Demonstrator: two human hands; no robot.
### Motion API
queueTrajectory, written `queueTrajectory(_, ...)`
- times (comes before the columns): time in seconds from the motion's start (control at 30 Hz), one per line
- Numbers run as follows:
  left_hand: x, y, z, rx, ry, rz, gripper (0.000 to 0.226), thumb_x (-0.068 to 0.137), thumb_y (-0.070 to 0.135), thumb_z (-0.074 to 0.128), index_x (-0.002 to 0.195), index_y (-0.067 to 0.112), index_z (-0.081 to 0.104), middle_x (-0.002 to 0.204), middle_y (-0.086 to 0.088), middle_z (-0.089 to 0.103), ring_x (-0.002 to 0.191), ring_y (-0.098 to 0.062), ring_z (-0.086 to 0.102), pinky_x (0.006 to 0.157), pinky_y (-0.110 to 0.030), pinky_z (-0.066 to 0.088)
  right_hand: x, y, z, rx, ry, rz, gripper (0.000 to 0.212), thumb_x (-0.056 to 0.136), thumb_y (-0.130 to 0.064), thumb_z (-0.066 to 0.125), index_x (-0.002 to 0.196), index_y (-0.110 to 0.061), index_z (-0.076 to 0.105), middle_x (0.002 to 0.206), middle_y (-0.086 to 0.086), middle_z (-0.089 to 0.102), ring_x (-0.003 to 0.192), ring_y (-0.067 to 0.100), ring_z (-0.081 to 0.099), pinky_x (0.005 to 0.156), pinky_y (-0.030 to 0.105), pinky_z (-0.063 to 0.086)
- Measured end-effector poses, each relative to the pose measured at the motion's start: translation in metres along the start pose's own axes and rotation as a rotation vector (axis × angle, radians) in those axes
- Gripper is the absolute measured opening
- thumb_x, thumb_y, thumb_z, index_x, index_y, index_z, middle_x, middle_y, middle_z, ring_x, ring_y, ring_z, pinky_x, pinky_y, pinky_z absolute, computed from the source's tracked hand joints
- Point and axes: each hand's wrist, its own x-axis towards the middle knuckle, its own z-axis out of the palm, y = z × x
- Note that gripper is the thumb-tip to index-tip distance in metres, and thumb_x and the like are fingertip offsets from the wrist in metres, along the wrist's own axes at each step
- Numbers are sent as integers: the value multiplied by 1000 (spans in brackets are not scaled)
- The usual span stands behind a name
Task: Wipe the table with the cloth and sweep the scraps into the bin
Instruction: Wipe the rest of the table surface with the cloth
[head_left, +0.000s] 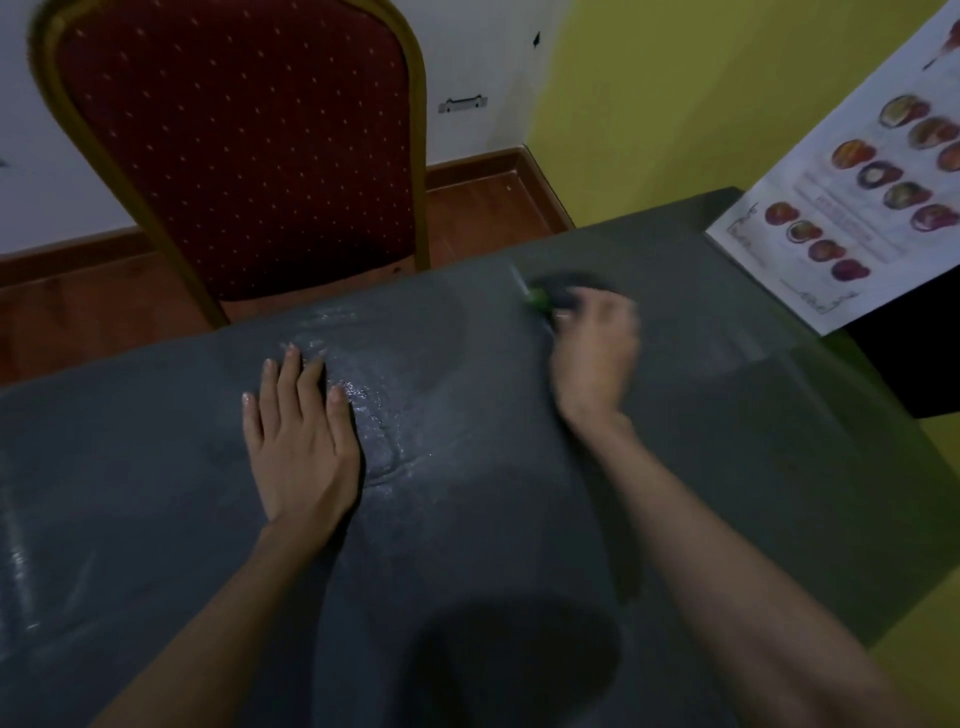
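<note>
printed menu sheet (852, 208) with food pictures (lettering too blurred), nothing legible

Head view, steeply down over table (156, 467)

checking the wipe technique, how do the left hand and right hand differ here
The left hand lies flat with straight fingers, holding nothing; the right hand curls over a dark cloth.
The left hand looks sharp, the right hand motion-blurred and nearer the far edge.
Both rest on the grey table.
</note>
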Motion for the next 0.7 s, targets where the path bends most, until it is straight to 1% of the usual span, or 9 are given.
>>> queueTrajectory(0.1,1,-2,1,-4,21,1,58,104,44,7,147,18,36,162,3,23,152,-12,7,122,-30,-6,-32,-91,24,114,-257,-695,32,92,-26,62,122,-19,62,121,12,57,104,33,54,82,44,43)
queueTrajectory(0.17,2,-3,2,-5,34,4,56,104,44,9,145,19,37,161,3,25,151,-12,9,121,-29,-5,-23,-112,35,71,-324,-888,29,93,-30,58,120,-20,62,120,9,57,102,31,53,77,42,43)
queueTrajectory(0.2,2,-3,2,-5,34,6,55,104,44,9,145,20,37,161,3,25,151,-12,9,121,-30,-4,-8,-106,38,52,-296,-876,29,93,-32,57,119,-21,62,120,8,56,102,31,53,77,42,43)
queueTrajectory(0.3,1,-4,3,12,27,12,52,104,44,13,145,20,35,161,2,24,152,-12,7,121,-32,-4,46,-44,41,-85,-178,-538,30,93,-31,52,121,-22,59,122,11,54,106,34,53,82,45,46)
queueTrajectory(0.43,2,2,1,67,0,23,53,103,46,18,144,17,35,162,-4,23,152,-18,7,122,-44,1,93,52,23,-136,31,311,28,99,-24,45,125,-14,49,129,18,46,115,39,47,93,48,39)
queueTrajectory(0.5,2,5,-1,78,-46,71,52,102,47,20,144,20,34,162,-3,21,152,-19,5,121,-47,0,85,45,18,-91,69,461,28,98,-27,48,123,-14,49,128,17,47,115,38,47,94,47,38)
queueTrajectory(0.53,1,6,-2,86,-71,123,51,102,47,21,145,22,35,163,-1,20,152,-18,5,121,-46,0,75,30,19,-63,63,329,29,97,-29,51,123,-16,52,125,16,49,113,36,50,93,47,42)
queueTrajectory(0.63,1,11,-7,110,-133,237,51,101,43,23,145,26,41,161,1,27,152,-18,13,121,-46,6,20,-34,24,7,-65,-358,29,91,-33,58,119,-23,60,114,10,59,97,31,56,78,43,48)
queueTrajectory(0.7,2,10,-8,117,-126,236,52,99,43,25,144,26,45,159,0,32,150,-21,20,120,-47,10,2,-53,31,-25,-157,-568,30,91,-36,58,118,-25,62,112,7,59,93,28,54,72,39,43)
